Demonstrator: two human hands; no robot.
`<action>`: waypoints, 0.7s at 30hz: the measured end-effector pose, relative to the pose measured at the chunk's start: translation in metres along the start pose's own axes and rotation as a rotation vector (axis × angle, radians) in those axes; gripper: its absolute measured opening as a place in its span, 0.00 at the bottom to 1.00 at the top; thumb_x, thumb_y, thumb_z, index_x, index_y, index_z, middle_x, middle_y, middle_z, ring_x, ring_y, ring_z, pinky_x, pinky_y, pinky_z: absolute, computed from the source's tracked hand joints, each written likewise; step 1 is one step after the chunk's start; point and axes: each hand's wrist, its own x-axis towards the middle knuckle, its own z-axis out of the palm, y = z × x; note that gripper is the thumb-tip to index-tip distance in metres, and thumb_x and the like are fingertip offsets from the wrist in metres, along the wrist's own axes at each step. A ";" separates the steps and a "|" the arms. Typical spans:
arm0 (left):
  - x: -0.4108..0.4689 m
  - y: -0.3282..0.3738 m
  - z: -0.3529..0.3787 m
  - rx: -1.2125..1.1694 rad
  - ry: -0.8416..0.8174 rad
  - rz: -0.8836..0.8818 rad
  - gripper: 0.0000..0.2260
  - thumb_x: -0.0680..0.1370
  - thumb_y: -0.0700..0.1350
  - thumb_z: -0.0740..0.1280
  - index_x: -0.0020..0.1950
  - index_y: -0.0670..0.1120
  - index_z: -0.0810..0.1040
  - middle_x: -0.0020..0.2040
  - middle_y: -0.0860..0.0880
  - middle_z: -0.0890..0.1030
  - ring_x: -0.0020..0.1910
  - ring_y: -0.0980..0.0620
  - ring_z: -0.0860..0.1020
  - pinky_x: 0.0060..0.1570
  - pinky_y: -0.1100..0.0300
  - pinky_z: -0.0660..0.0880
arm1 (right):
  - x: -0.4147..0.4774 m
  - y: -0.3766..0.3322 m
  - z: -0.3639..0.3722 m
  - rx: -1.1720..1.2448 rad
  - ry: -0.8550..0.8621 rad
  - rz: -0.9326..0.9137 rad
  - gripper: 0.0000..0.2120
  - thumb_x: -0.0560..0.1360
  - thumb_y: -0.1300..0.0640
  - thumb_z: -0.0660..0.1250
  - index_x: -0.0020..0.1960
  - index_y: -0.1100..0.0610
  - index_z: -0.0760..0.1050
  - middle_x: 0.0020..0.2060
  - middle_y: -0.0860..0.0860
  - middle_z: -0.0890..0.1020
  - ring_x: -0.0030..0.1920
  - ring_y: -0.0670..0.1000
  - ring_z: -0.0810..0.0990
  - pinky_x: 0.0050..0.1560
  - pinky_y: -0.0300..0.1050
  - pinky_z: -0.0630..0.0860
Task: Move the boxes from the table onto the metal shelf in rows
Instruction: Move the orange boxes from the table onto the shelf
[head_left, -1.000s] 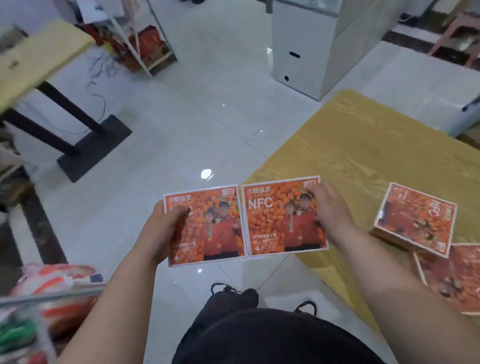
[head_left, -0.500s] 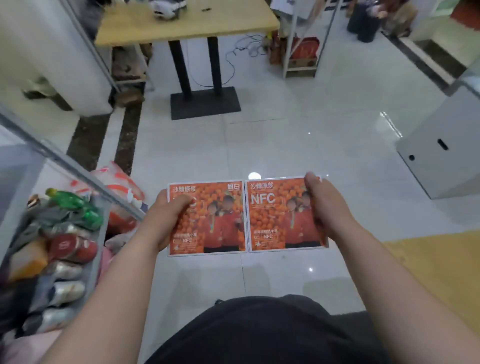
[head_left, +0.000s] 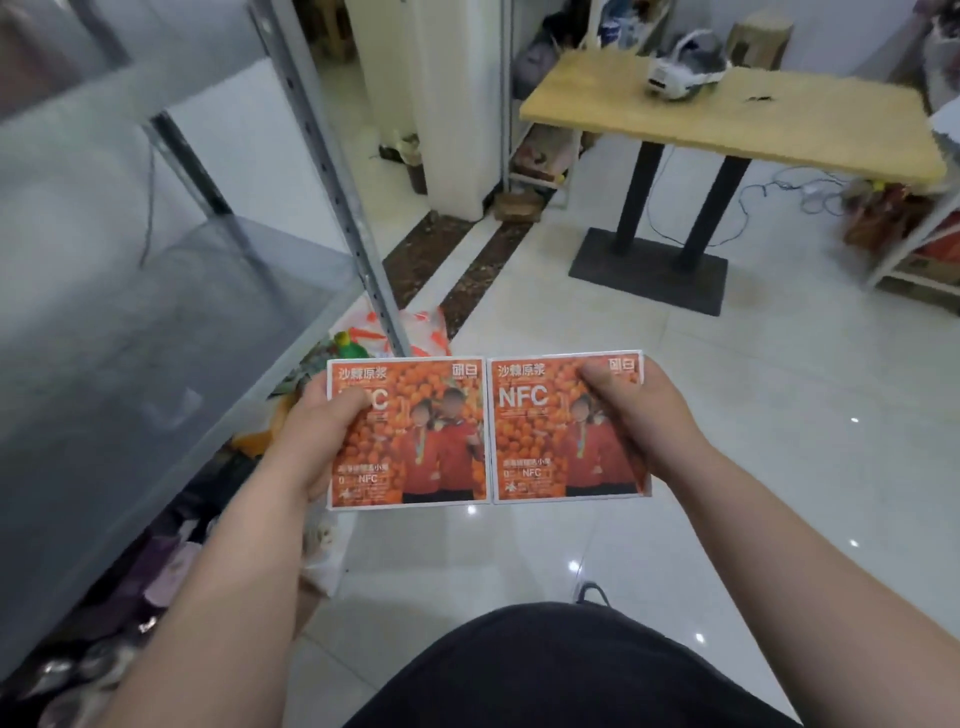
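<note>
Two flat orange boxes with white edges and "NFC" print are held side by side, edges touching, above the tiled floor. My left hand (head_left: 317, 441) grips the left box (head_left: 415, 431) at its left edge, thumb on top. My right hand (head_left: 631, 415) grips the right box (head_left: 540, 431) at its right edge. The metal shelf (head_left: 156, 332) stands to the left, its grey board level with the boxes and bare where visible. Its perforated upright post (head_left: 337, 197) rises just beyond the left box.
Under the shelf board lie bottles and bags (head_left: 156, 561), and an orange-and-white bag (head_left: 415, 327) sits on the floor by the post. A wooden table on a black base (head_left: 737, 119) stands at the far right with a white headset (head_left: 675, 78) on it.
My view has swung left, away from the table with the remaining boxes. The metal shelf now fills the left side. Both hands keep the same grip on the two boxes.
</note>
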 end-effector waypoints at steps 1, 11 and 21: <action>0.000 0.007 -0.003 -0.027 0.040 0.015 0.16 0.75 0.43 0.66 0.62 0.46 0.72 0.41 0.43 0.84 0.34 0.47 0.84 0.36 0.49 0.79 | 0.014 -0.015 0.003 -0.016 -0.038 -0.025 0.26 0.67 0.33 0.73 0.53 0.52 0.82 0.44 0.51 0.88 0.45 0.54 0.88 0.55 0.62 0.81; -0.038 0.082 -0.038 -0.037 0.551 0.374 0.24 0.79 0.44 0.68 0.66 0.72 0.69 0.56 0.53 0.83 0.52 0.47 0.83 0.51 0.44 0.80 | 0.133 -0.164 0.062 -0.040 -0.442 -0.355 0.15 0.71 0.40 0.74 0.50 0.50 0.83 0.44 0.51 0.88 0.46 0.53 0.88 0.57 0.62 0.81; -0.092 0.180 -0.087 -0.115 0.859 0.575 0.22 0.81 0.42 0.66 0.66 0.68 0.68 0.55 0.49 0.83 0.46 0.48 0.85 0.46 0.42 0.81 | 0.155 -0.315 0.155 0.087 -0.665 -0.663 0.27 0.69 0.41 0.78 0.63 0.41 0.71 0.50 0.50 0.86 0.48 0.52 0.87 0.53 0.60 0.82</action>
